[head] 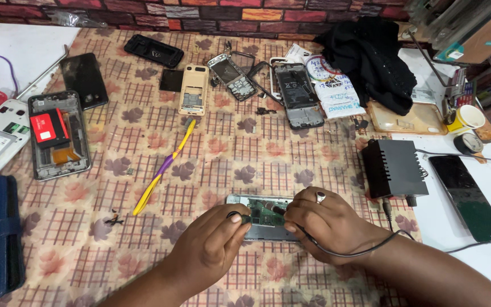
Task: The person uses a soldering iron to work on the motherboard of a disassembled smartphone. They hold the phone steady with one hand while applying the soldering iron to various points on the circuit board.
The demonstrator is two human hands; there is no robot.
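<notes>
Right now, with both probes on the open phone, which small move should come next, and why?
Probably steady the right hand and shift its black probe tip slightly along the green circuit board; the left hand already presses its probe there, and both tips sit close together.

White printed plastic packet (332, 88) beside black cloth, dark phone screen (84, 79) far left, long black glass screen (467, 196) right, red-labelled battery (49, 127) in opened phone
</notes>
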